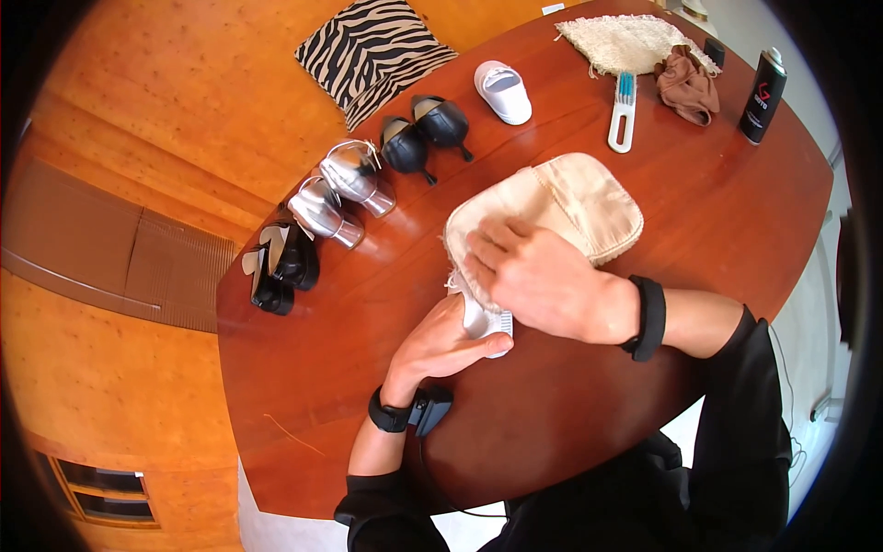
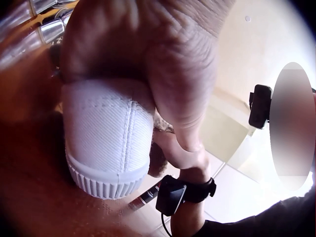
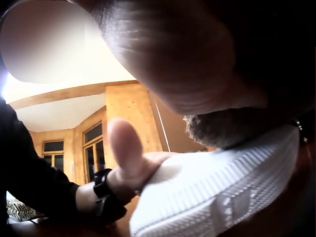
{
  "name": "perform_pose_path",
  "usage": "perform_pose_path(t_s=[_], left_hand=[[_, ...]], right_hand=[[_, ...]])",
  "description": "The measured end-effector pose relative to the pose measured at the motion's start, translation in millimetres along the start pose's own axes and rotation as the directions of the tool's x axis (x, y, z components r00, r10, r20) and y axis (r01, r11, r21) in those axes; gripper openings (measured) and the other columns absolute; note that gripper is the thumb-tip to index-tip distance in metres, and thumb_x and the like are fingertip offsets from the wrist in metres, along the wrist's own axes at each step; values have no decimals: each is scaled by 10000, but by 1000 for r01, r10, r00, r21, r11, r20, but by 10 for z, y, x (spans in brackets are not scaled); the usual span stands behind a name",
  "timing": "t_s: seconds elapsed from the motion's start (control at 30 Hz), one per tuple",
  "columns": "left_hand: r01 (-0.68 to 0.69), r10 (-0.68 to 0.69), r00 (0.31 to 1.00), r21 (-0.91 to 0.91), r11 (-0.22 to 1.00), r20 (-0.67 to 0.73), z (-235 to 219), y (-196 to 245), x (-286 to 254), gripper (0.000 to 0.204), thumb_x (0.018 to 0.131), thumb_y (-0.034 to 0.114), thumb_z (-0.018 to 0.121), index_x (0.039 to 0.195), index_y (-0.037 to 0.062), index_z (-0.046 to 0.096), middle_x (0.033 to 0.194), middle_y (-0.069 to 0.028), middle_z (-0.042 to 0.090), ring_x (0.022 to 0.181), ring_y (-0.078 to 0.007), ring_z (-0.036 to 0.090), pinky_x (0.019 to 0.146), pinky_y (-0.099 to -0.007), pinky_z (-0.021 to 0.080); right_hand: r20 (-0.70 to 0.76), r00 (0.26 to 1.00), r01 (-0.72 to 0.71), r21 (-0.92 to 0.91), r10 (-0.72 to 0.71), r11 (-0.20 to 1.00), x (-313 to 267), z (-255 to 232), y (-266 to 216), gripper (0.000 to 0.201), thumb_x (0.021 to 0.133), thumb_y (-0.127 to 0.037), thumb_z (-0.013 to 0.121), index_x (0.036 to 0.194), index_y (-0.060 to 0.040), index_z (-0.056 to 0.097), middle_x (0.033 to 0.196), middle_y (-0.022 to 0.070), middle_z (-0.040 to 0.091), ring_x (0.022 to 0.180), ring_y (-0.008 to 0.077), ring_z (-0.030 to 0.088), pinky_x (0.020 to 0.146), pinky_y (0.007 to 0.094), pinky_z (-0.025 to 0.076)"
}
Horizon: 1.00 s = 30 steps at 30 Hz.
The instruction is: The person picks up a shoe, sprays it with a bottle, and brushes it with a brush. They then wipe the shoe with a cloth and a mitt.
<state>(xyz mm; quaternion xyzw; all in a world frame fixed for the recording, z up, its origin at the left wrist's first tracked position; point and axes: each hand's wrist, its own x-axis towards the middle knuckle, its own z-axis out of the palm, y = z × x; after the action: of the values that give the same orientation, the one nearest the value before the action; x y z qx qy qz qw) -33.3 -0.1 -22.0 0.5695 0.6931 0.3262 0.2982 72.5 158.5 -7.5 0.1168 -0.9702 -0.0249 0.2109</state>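
My left hand [image 1: 440, 339] holds a white canvas shoe [image 2: 108, 131] by its side, thumb along the ribbed sole edge. The shoe is tilted, and its patterned sole shows in the right wrist view. Over it lies a cream cloth [image 1: 602, 207] with a smooth back, rounded corners and a fluffy underside. My right hand [image 1: 543, 281] grips this cloth from above, fingers bent, and holds it at the shoe's upper. Between palm and shoe, the fluffy pile [image 3: 212, 131] shows in the right wrist view. Cloth and hand cover much of the shoe in the head view.
A second white shoe [image 1: 503, 93] stands farther back. Black heels [image 1: 440, 121], silver heels [image 1: 349, 170] and black shoes [image 1: 292, 258] line the left edge. At the back right are a brush [image 1: 622, 124], brown cloth [image 1: 685, 87], fluffy cream cloth [image 1: 621, 41] and black spray can [image 1: 763, 99].
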Motion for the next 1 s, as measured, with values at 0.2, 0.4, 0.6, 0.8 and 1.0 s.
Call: perform_pose_path(t_s=[0.2,0.4,0.6,0.8,1.0], left_hand=[[72,-74,996,45,996,53,-35,27,-9,501,796,431,657,1018,1,530,894,-155,576,831,-318,542,775,-401,429],[113,-119,990,86,990,71,-19,32,0,483,806,421,649,1002,-3,525,896,-145,569,825,-310,544,765,-397,433],[60,-61,998,55,997,27,-20,11,3,492,796,406,666,948,-38,519,832,-171,566,757,-328,540,713,-398,438],[-4,19,997,193,981,-79,-8,-7,-23,558,761,482,680,780,-56,532,730,-222,553,668,-379,533,623,-420,440],[130,-84,991,545,828,-108,-106,161,-43,621,702,556,692,599,-39,549,575,-217,514,571,-399,520,537,-438,434]], right_hand=[[-195,981,9,71,5,997,86,210,198,242,705,-104,556,911,0,631,1022,95,600,964,222,569,783,310,490],[-260,962,-67,50,78,996,117,484,482,237,752,-103,552,972,-32,603,1007,78,589,914,227,589,672,308,520],[-87,986,-136,53,140,989,103,385,412,345,697,-47,559,1040,-17,584,1045,95,584,962,239,579,758,327,513],[213,968,-127,-57,136,990,48,220,314,224,700,-103,571,903,-14,603,912,92,570,812,216,591,674,298,496],[149,988,-42,-23,45,999,7,194,111,219,700,-117,562,873,9,606,860,95,576,819,208,575,670,301,482]])
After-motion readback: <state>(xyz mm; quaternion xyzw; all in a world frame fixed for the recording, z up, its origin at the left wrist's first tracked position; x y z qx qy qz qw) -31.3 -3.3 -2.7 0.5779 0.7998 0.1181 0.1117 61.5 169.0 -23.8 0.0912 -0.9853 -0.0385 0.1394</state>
